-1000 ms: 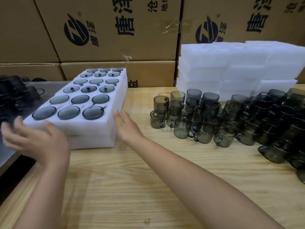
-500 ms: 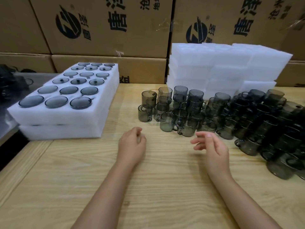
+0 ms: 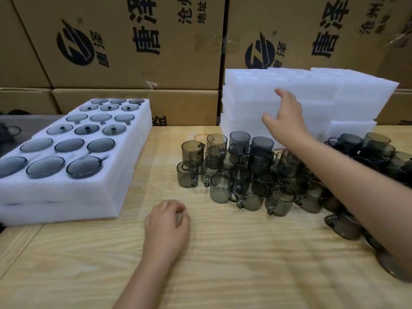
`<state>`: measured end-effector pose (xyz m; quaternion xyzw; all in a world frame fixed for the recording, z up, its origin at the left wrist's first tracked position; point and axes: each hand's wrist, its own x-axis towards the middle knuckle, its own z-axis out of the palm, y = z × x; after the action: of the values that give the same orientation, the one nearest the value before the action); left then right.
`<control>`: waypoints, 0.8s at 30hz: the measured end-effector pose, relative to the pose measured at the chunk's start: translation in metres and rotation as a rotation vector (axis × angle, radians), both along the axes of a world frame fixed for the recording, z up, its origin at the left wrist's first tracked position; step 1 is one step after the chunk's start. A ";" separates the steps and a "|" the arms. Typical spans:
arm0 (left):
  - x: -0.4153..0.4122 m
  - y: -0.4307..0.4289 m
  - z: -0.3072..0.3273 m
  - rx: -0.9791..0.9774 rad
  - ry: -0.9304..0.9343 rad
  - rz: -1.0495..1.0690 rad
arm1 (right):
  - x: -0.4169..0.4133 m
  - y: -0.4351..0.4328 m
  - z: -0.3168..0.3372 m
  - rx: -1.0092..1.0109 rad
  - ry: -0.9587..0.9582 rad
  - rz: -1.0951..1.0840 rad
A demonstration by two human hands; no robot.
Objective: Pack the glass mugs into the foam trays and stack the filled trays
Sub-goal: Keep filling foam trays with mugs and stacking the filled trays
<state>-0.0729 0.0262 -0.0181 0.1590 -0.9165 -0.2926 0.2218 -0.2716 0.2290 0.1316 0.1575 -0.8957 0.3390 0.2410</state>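
Two white foam trays (image 3: 66, 192) lie stacked at the left; the top one holds several smoky glass mugs sunk in its round holes. A crowd of loose grey glass mugs (image 3: 252, 172) stands on the wooden table from the middle to the right edge. Behind them rises a pile of empty white foam trays (image 3: 323, 94). My right hand (image 3: 287, 117) is stretched over the mugs, fingers spread, against the front of that pile and holding nothing. My left hand (image 3: 167, 228) rests on the table in a loose fist near the front, empty.
Large printed cardboard boxes (image 3: 133, 41) form a wall behind the table. More dark mugs (image 3: 10, 130) sit on a grey surface at the far left. Bare wooden tabletop (image 3: 245, 264) stretches in front of the mugs.
My right hand rose from the table and reached forward over the mugs to the empty foam pile. My left hand stayed in a fist on the table, clear of the filled trays.
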 end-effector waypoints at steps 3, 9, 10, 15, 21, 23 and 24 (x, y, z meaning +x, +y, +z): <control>-0.001 0.000 -0.001 -0.029 0.001 0.002 | -0.041 -0.013 0.022 0.205 -0.034 -0.035; -0.002 0.000 -0.001 -0.050 0.000 -0.002 | -0.083 -0.036 0.036 0.513 -0.082 -0.136; -0.002 0.000 -0.002 -0.048 0.002 -0.001 | -0.085 -0.039 0.035 0.513 -0.048 -0.161; -0.002 0.000 -0.003 -0.043 0.012 0.003 | -0.076 -0.040 0.036 0.411 0.098 -0.208; -0.003 -0.002 0.001 0.133 0.061 0.018 | -0.024 -0.014 0.043 0.036 0.201 -0.010; 0.000 -0.004 0.004 0.334 0.125 0.040 | 0.010 -0.004 0.035 -0.041 0.248 0.081; 0.001 -0.004 0.005 0.425 0.157 0.043 | 0.029 0.002 0.028 -0.081 0.268 0.123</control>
<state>-0.0714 0.0218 -0.0131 0.1986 -0.8103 -0.4859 0.2604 -0.2422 0.2306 0.1597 0.2459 -0.8298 0.3650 0.3433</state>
